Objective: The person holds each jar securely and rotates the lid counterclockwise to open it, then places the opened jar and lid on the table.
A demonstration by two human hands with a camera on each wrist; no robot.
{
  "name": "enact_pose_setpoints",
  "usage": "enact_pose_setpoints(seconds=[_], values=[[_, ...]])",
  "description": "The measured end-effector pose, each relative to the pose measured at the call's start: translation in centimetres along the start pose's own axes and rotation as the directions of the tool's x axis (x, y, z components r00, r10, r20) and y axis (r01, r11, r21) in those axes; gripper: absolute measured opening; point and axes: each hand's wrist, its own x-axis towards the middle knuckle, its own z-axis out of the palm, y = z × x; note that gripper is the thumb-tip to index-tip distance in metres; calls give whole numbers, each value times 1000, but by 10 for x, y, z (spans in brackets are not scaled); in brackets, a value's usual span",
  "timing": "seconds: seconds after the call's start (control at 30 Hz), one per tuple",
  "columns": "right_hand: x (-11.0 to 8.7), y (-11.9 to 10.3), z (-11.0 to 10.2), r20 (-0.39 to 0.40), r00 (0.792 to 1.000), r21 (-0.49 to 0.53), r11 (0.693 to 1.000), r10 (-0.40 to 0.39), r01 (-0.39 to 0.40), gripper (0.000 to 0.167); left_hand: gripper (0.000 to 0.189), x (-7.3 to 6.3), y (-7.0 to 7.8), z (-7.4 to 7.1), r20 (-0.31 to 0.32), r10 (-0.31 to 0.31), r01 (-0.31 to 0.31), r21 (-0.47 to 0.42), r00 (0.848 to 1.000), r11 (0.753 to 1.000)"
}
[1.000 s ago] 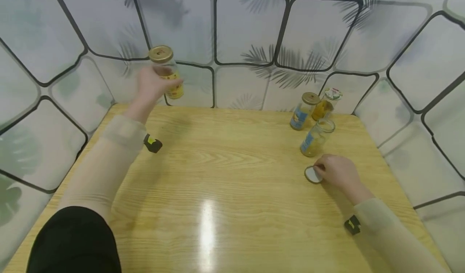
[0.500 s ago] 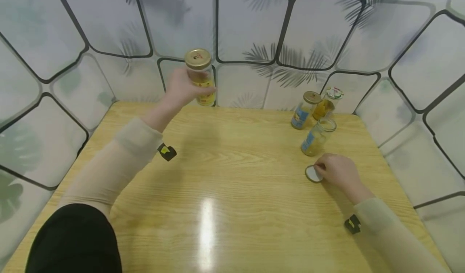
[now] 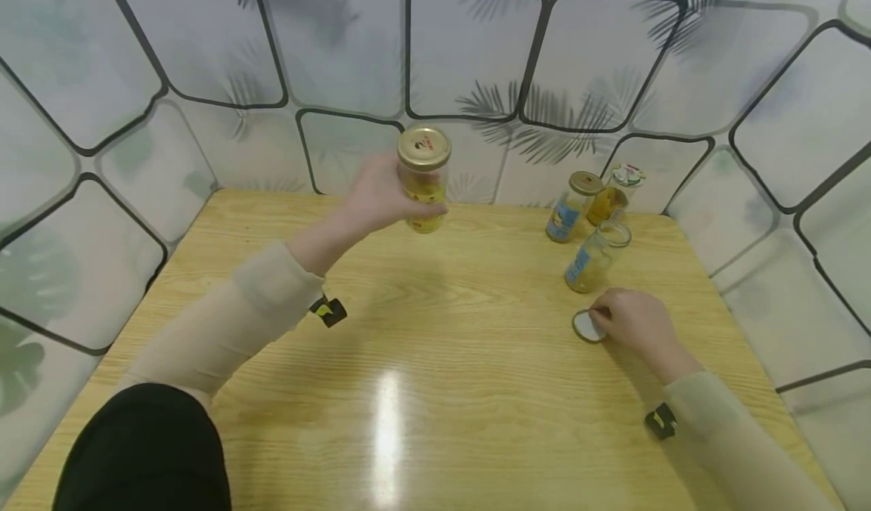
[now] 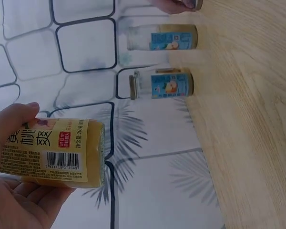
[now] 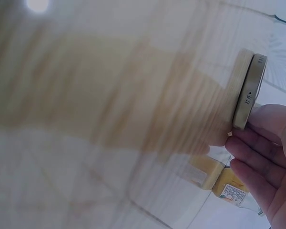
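1. We see the left hand [image 3: 381, 191] clamped round a capped, yellow-labelled jar [image 3: 429, 187], held above the desk [image 3: 476, 390].
2. We note the right hand [image 3: 638, 319] pinching a loose lid [image 3: 587, 326], white inside up, on the desk near an uncapped jar [image 3: 595, 261].

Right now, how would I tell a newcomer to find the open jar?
Take the wooden table and look to its right side. Just beyond the right hand stands the open jar. It shares a blue label with the gold-lidded jar behind it, but it is the only jar here without a lid.
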Motion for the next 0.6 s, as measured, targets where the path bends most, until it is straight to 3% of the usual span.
enact_pose_setpoints(seconds=[0.3,0.6], values=[[0,-2,-1,19,1000,3,1000,15,-15,7,73,-20,14,16,153,14,-18,23,988,1000],[0,-1,0,10,1000,8,1000,12,-13,7,67,-31,7,37,203,49,-58,38,978,998]])
